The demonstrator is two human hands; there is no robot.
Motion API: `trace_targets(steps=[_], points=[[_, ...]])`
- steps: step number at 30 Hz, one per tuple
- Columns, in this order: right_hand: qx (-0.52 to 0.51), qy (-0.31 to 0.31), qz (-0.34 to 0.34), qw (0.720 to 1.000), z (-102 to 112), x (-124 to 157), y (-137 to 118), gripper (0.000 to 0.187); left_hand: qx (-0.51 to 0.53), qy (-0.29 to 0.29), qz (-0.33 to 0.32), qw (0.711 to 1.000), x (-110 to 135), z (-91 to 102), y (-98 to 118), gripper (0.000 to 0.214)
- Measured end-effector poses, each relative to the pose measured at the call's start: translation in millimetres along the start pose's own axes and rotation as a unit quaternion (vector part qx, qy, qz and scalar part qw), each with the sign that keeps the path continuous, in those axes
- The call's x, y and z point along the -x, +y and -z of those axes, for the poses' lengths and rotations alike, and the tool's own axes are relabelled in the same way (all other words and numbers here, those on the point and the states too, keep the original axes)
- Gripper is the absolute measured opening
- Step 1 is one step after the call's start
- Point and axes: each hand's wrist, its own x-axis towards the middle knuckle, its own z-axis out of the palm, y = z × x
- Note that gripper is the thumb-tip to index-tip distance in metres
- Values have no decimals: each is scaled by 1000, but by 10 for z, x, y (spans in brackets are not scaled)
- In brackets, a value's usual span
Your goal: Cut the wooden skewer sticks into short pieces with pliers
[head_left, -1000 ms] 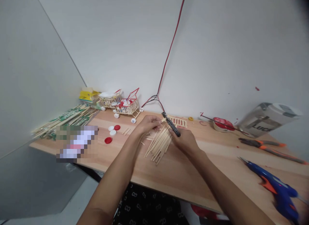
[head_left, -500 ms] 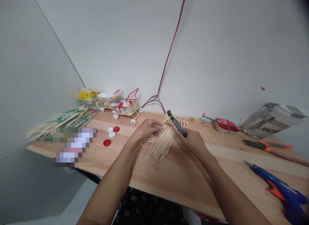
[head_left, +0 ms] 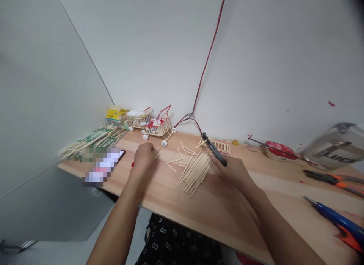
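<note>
My right hand (head_left: 231, 170) is wrapped around a black hand tool (head_left: 214, 150), like small pliers or clippers; its exact kind is unclear. The tool points up and away, with a thin stick (head_left: 201, 143) beside its head. Under and beside that hand lies a fanned pile of thin wooden sticks (head_left: 195, 172). Shorter cut sticks (head_left: 178, 158) are scattered to the pile's left. Farther left, my left hand (head_left: 144, 156) is low over the table with fingers curled under; what they hold, if anything, is hidden. Two short sticks (head_left: 157, 153) and a red cap (head_left: 132, 164) show beside it.
Two small stick carts (head_left: 157, 127) with cap wheels stand at the back. A ladder-like stick frame (head_left: 221, 146) lies behind the pile. Left are bundled sticks (head_left: 92, 140) and a phone (head_left: 116, 158); right, a red-filled tub (head_left: 281, 151), pliers (head_left: 335, 178) and a blue tool (head_left: 332, 215).
My left hand has moved left from beside the tool to the caps and short sticks, uncovering the scattered cut sticks. My right hand keeps hold of the tool. The view has shifted left.
</note>
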Motion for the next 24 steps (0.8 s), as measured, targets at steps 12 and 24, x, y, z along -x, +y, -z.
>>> trace_targets(steps=[12,24], points=[[0,-1,7,1000,-1,44,-122,51,60,49,-9,997,97,-22,35,23],[37,20,-3,999,-34,56,-149,46,522,-173,-194,813,177,-229,1065,30]])
